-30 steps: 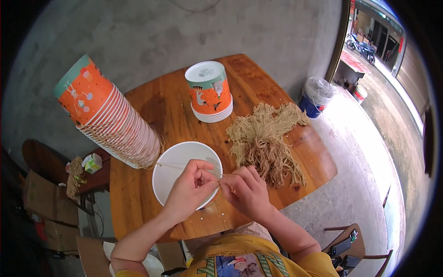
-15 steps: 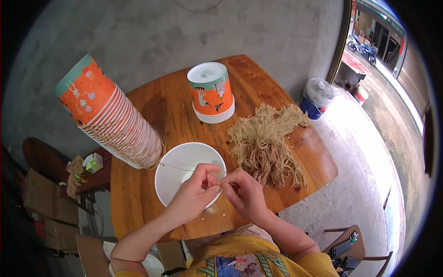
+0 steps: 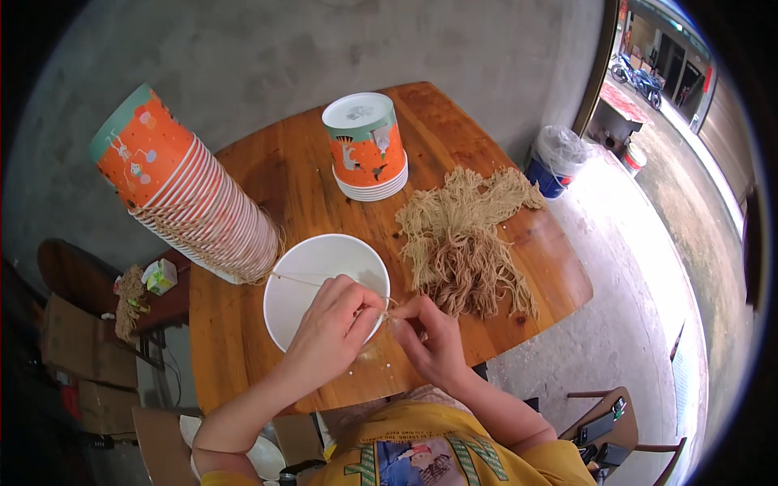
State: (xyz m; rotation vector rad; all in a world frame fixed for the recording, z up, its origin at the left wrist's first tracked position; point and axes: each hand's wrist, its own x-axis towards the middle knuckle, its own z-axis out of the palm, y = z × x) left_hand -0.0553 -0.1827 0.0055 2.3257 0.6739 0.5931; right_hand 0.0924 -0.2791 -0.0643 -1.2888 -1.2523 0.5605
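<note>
So, two hands (image 3: pixel 328 328) (image 3: pixel 431 338) on one cord (image 3: pixel 297 280)

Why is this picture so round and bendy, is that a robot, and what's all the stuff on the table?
There's no robot here, just a person using two bare hands. A camera on the person's head looks down, so you see almost what they would see. Its very wide lens bends straight edges, and the corners look dark.

On the wooden table are a tall stack of orange paper tubs, a shorter stack, an open white tub and a heap of tan string.

The left hand and right hand meet over the near edge of the white tub, fingertips pinching a thin string. It stretches across the tub toward the tall stack.
</note>
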